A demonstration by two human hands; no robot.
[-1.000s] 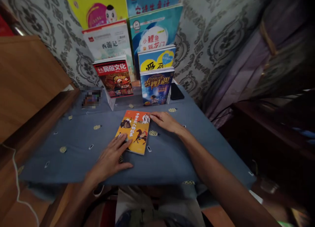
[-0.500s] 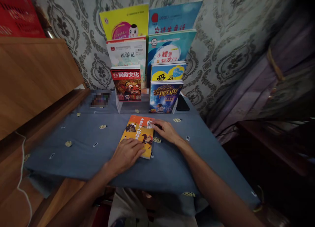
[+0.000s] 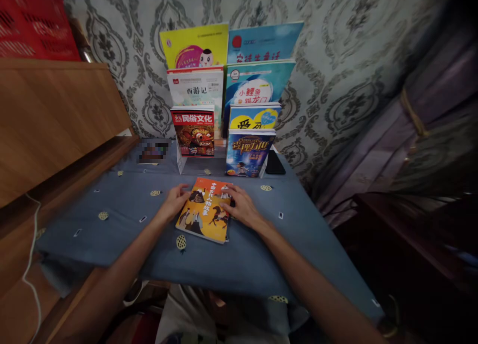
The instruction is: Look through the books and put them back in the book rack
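Note:
An orange and yellow book (image 3: 204, 222) with Chinese characters and drawn figures on its cover lies flat on the cloth-covered table. My left hand (image 3: 175, 200) rests by its upper left edge, fingers stretched out and touching or nearly touching that edge. On the other side my right hand (image 3: 241, 204) lies over the upper right edge, with fingertips on the cover and fingers apart. Just behind stands a clear book rack (image 3: 201, 165) with tiers of books, among them a red book (image 3: 194, 135) and a dark blue book (image 3: 247, 155) in front.
A black phone-like slab (image 3: 275, 163) lies right of the rack. A pixelated item (image 3: 153, 153) sits at the table's back left. Wooden furniture (image 3: 56, 120) borders the left side, with a white cable (image 3: 32, 264) hanging there. A tied curtain (image 3: 396, 150) hangs at the right.
My left hand has moved off the book's cover to its upper left edge, uncovering the lower left drawings. My right hand has shifted slightly left, further over the cover. The view has tilted slightly.

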